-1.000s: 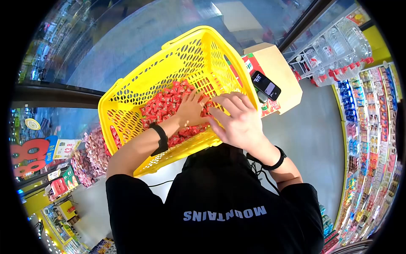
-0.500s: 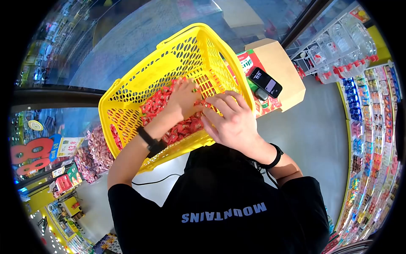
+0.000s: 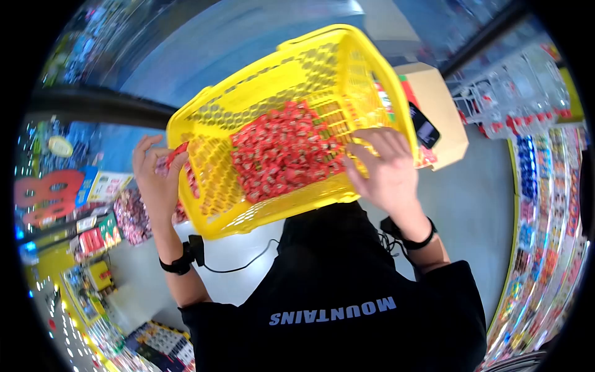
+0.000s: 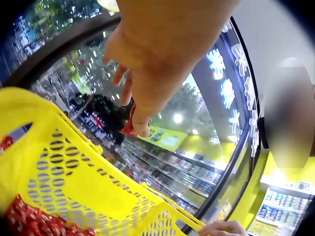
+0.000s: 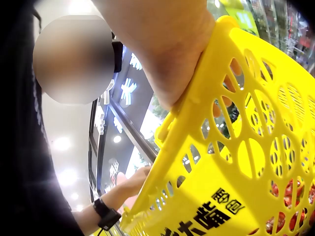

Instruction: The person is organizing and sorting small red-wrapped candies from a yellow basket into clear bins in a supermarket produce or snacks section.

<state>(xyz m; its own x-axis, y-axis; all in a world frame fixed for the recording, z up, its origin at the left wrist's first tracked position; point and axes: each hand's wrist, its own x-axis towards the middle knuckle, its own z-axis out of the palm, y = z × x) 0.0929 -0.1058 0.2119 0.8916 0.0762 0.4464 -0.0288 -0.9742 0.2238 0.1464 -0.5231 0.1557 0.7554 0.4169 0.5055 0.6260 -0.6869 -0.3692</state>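
Observation:
A yellow basket [image 3: 214, 226] holds a heap of small red-wrapped pieces [image 3: 282, 152]. Beyond the basket's left rim, the left hand [image 3: 155, 180] pinches a red wrapped piece [image 3: 178, 152] between thumb and fingers; the left wrist view also shows this piece [image 4: 130, 123] at the thumb of the left hand [image 4: 157, 64]. The right hand [image 3: 390, 177] lies over the basket's right end, its fingers loosely bent inward above the contents. In the right wrist view its fingers [image 5: 231, 81] show partly through the basket's holes; whether they touch anything is hidden.
A phone [image 3: 424, 127] lies on a cardboard box [image 3: 449, 118] right of the basket. Bottles [image 3: 524, 93] and stocked shelves [image 3: 548, 217] stand at the right. Wrapped goods [image 3: 131, 217] and signs [image 3: 49, 192] are at the left. A cable [image 3: 248, 263] hangs near the left wrist.
The left hand has come out of the basket to the left with a red piece between its fingers. The right hand stays near the right end. The basket appears further right in view.

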